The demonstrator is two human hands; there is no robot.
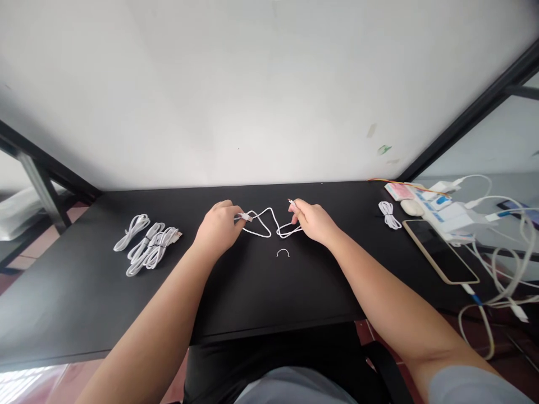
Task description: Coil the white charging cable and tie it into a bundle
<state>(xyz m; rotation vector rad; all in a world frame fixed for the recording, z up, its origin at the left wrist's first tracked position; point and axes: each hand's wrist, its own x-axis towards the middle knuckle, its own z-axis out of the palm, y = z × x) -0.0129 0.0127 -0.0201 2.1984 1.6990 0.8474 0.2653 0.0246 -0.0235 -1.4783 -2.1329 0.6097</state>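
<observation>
A white USB cable [269, 211] lies partly unwound on the black table, its loops stretching between my two hands. My left hand [219, 227] is closed near the cable's USB plug end, with the plug showing beside the fingertips. At the other side, my right hand [310, 220] pinches the opposite end, whose small tip sticks up past the thumb and finger. A short, bent white twist tie [283, 253] rests on the table between the hands, nearer to me, touching neither.
Several bundled white cables [154, 247] lie at the left of the black table [252, 297]. Another coiled cable [389, 215], a white mouse [411, 207], a phone [440, 252] and a power strip [433, 207] with chargers and tangled leads occupy the right. A wall [252, 112] stands behind.
</observation>
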